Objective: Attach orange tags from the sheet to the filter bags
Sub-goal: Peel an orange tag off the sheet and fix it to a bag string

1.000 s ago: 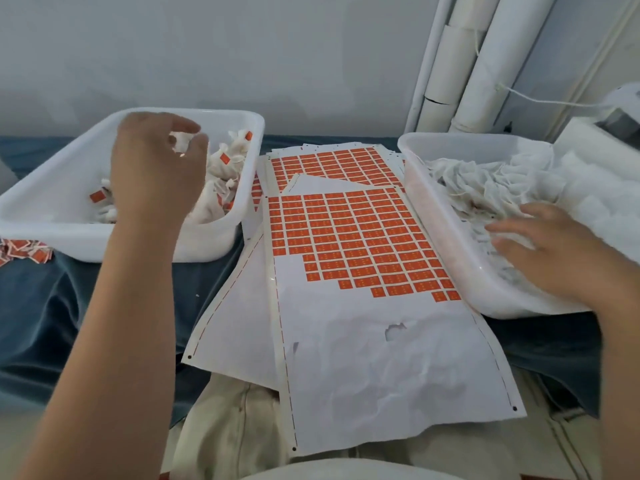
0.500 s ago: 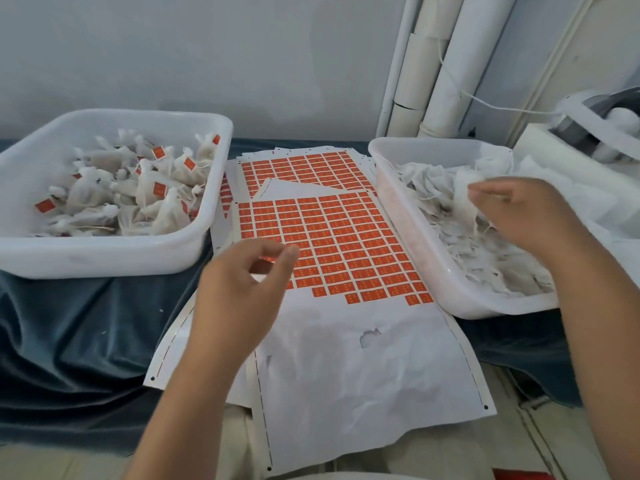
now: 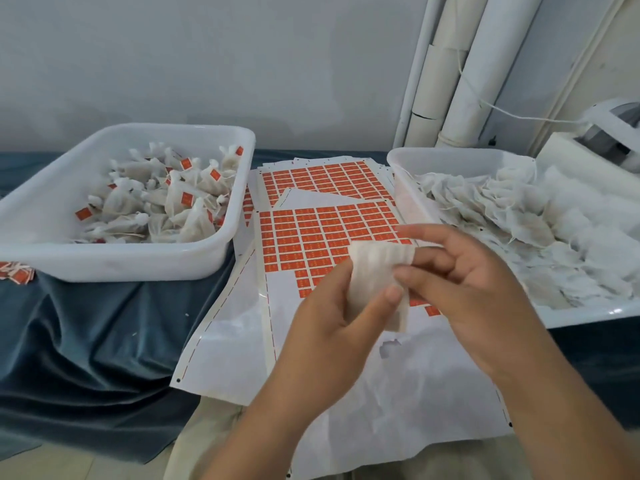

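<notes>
White and thin, one filter bag [image 3: 375,278] was held up between two bare hands, just above the sticker sheet [image 3: 332,233]. Both hands met at the middle, with both arms coming up from the bottom edge.

The left hand [image 3: 332,313] had its back to the camera. Its thumb [image 3: 384,299] pressed on the front of the bag, and its fingers were curled behind, so it was pinching the bag's lower part. The right hand [image 3: 464,282] was turned palm inward. Its fingers were bent and closed on the bag's right edge, with one finger stretched out over the top.

Under the grip lay the sheet of orange tags [image 3: 304,237], with many rows full and the near part peeled bare and crumpled. More sheets [image 3: 322,174] lay behind it.

Left of the grip sat a white tub [image 3: 114,265] of tied bags [image 3: 173,202] with orange tags on them. Right of the grip sat another white tub [image 3: 588,313] piled with plain empty bags [image 3: 519,223]. Both tubs rested on a blue cloth [image 3: 86,341]. Some loose orange tags [image 3: 17,273] lay by the left tub. White pipes [image 3: 460,71] stood against the wall behind.
</notes>
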{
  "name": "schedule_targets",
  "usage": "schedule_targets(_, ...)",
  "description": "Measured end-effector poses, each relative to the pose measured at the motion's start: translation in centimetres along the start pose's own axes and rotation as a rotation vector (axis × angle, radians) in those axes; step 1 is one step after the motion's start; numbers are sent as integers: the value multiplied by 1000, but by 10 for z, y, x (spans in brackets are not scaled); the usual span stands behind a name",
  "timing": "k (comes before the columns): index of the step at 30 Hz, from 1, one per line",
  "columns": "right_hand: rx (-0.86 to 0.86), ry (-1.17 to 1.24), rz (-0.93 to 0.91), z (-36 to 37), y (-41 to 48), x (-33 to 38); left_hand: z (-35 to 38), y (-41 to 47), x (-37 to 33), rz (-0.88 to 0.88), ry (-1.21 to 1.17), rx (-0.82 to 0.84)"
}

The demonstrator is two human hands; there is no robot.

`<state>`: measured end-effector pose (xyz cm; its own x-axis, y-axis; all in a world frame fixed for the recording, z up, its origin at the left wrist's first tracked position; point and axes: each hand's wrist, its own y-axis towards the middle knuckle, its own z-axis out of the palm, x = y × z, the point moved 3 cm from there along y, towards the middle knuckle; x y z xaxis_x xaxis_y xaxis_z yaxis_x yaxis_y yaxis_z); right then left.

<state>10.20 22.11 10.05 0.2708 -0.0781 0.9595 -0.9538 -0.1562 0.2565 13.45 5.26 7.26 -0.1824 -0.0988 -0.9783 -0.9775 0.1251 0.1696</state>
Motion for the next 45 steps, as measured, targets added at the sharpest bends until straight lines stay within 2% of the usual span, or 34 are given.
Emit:
schedule_targets(4,-47,-129,-56,13,-8,-1,8,-3,3,0,-44,-39)
schedule_targets(7,-166,-222,-81,14,-11,1,7,-4,8,-47,59,-146)
schedule_targets(9,-248,-213,-47,10,-9,1,5,-5,8,-64,116,-221)
schedule_targets(10,-260,-185,-34,9,-9,2,6,-5,7,-43,110,-194)
schedule_targets(12,-183,-115,-14,12,-11,2,14,-2,11,19,7,-49)
schedule_targets(14,-21,-133,14,25,-15,-1,17,-1,12,11,-105,24)
schedule_targets(17,174,-242,80,36,-17,-11,10,2,19,-52,-200,-86)
schedule_targets(19,255,-124,160,38,-15,-12,2,5,24,-138,-219,-131)
schedule_targets(21,173,-31,174,35,-13,-11,-4,7,23,-196,-210,-152)
schedule_targets(23,-73,-119,56,23,-10,-9,-9,8,22,-239,-155,-199)
schedule_targets(24,-144,-204,2,18,-10,-10,-11,8,21,-254,-147,-210)
schedule_targets(26,-80,-374,-6,16,-8,-13,-15,8,20,-244,-151,-192)
schedule_targets(29,131,-414,79,23,-8,-24,-18,7,15,-194,-125,-153)
schedule_targets(34,84,-354,49,18,-6,-19,-24,10,16,-194,-106,-138)
schedule_targets(37,52,-320,110,12,-4,-18,-25,12,16,-138,-4,-37)
schedule_targets(39,150,-98,239,14,-4,-21,-24,13,17,-98,67,10)
schedule_targets(42,257,611,363,15,0,-23,-26,14,19,-121,79,59)
schedule_targets(43,253,761,370,13,2,-24,-26,15,21,-141,76,74)
schedule_targets(45,243,902,387,13,4,-29,-26,16,24,-187,71,93)
